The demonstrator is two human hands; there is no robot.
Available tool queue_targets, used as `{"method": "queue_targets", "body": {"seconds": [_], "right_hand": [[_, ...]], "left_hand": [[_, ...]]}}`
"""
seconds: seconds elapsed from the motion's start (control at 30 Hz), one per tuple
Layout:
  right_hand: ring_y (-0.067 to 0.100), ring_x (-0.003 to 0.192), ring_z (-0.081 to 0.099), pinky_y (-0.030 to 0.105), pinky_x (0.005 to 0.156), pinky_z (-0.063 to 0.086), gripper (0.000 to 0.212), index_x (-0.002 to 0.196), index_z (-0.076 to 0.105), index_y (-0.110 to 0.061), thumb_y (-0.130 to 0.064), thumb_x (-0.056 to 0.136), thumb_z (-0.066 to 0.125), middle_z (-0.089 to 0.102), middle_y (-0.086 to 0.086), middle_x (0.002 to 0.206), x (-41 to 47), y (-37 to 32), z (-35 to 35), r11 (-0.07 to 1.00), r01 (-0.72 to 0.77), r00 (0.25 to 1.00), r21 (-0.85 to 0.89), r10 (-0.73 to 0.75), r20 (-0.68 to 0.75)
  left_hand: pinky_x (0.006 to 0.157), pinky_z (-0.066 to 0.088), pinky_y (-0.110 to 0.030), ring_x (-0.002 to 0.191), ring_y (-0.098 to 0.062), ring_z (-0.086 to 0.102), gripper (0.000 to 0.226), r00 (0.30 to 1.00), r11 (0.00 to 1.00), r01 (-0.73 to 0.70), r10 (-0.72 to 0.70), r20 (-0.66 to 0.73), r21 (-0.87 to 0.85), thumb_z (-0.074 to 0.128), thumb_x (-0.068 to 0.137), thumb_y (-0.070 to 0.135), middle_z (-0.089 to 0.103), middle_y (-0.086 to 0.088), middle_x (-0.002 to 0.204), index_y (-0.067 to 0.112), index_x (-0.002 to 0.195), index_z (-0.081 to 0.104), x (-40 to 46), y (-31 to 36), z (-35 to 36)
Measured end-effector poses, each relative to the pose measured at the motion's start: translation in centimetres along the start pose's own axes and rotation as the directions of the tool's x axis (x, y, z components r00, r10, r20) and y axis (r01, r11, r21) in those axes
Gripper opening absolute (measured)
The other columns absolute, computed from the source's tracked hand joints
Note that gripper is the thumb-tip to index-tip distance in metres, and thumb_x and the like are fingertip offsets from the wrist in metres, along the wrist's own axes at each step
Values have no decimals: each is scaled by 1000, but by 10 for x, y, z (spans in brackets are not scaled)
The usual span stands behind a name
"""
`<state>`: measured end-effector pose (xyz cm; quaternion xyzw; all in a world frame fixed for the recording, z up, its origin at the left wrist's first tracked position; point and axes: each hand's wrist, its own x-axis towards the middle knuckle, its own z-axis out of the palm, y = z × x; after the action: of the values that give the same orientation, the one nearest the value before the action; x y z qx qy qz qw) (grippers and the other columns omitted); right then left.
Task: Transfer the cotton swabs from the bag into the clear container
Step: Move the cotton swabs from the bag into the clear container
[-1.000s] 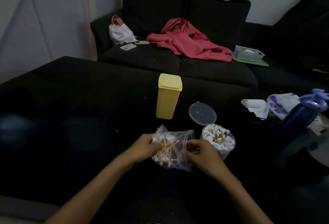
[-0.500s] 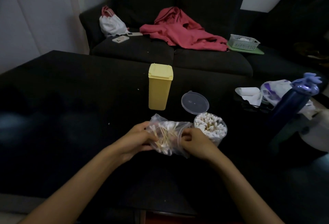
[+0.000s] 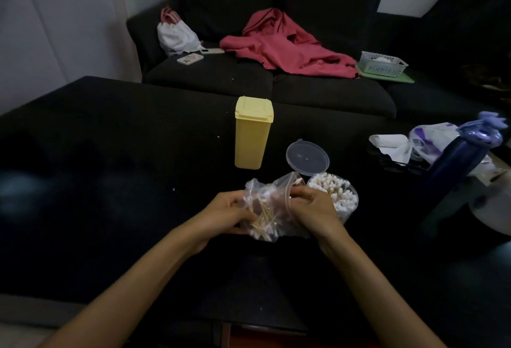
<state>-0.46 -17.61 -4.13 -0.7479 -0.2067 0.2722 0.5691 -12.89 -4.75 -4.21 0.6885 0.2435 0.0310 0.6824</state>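
A clear plastic zip bag (image 3: 272,209) holding several wooden-stick cotton swabs (image 3: 264,222) lies on the black table between my hands. My left hand (image 3: 225,213) grips its left side. My right hand (image 3: 313,209) pinches the bag's right edge near the zip opening. Just to the right stands the clear round container (image 3: 336,195), full of white-tipped swabs, with its hinged clear lid (image 3: 307,160) flipped open behind it.
A tall yellow lidded box (image 3: 252,132) stands behind the bag. A dark blue bottle (image 3: 459,159), white cloths and a plastic bag (image 3: 425,140) crowd the table's right side. Beyond the black table (image 3: 110,154) is a sofa with a red garment (image 3: 287,46) and a white basket (image 3: 383,63).
Both hands have kept hold of the bag and shifted it slightly; the bag's mouth now sits closer to the container. The camera view has tilted a little.
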Motion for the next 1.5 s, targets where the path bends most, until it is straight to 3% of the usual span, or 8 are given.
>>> {"method": "queue_targets", "body": {"seconds": [0.17,0.3,0.43,0.63,0.8,1.0,1.13,1.5], "right_hand": [[11,57,64,18,52,52,10,82,66,-10,-6,78,74,68,7,67,-1,-2,-1,987,37,995,-157,-21,101],[18,79,68,25,68,56,15,88,69,-11,-7,74,76,71,8,86,-1,-8,-9,972,63,980,-225,-18,196],[18,79,71,33,75,59,16,89,75,-13,-19,74,79,75,6,84,-3,-5,-9,961,78,988,-265,-39,151],[6,66,67,18,59,53,14,82,77,-17,-28,73,80,72,-5,70,-3,-4,-5,893,187,982,-409,-156,107],[16,79,70,29,72,59,12,85,75,-13,-18,74,78,74,4,84,-3,-11,-17,914,156,972,-374,-75,221],[16,89,68,35,83,57,17,95,70,-14,-8,81,66,72,5,93,0,-7,-17,920,141,981,-366,-81,174],[11,77,61,28,69,51,19,100,58,-16,-8,84,60,65,0,86,0,-7,-15,917,109,983,-384,-42,180],[8,71,62,16,68,51,22,96,73,-12,-3,89,54,71,6,84,-3,-18,-24,846,58,922,-530,159,354]], "left_hand": [[74,58,-22,85,-12,71,18,1000,996,-14,12,22,88,61,87,4,73,-5,94,15,98,70,1,-2,1],[67,55,-19,85,-7,70,15,1000,1000,-25,25,3,11,55,92,26,72,2,96,24,103,66,-1,2,2],[72,57,-23,87,-10,70,23,997,997,-76,77,-19,34,54,93,29,71,-1,99,16,106,67,0,3,1],[68,57,-20,84,-10,71,18,995,996,-82,83,-46,31,56,92,22,73,-3,93,16,100,70,0,1,4],[75,58,-26,86,-13,70,20,976,998,-65,66,-206,11,52,96,21,72,-6,97,14,104,69,2,2,-10],[55,53,-14,68,-2,69,23,983,999,-11,5,-181,-33,48,97,22,70,-4,89,8,104,65,0,7,-6],[49,49,-12,59,1,67,23,985,999,19,-26,-168,-44,48,97,22,69,-2,82,7,105,64,-2,6,-1],[52,50,-14,60,0,67,20,985,997,58,-65,-161,-49,46,98,22,71,5,72,18,100,66,-1,8,-7]]}}
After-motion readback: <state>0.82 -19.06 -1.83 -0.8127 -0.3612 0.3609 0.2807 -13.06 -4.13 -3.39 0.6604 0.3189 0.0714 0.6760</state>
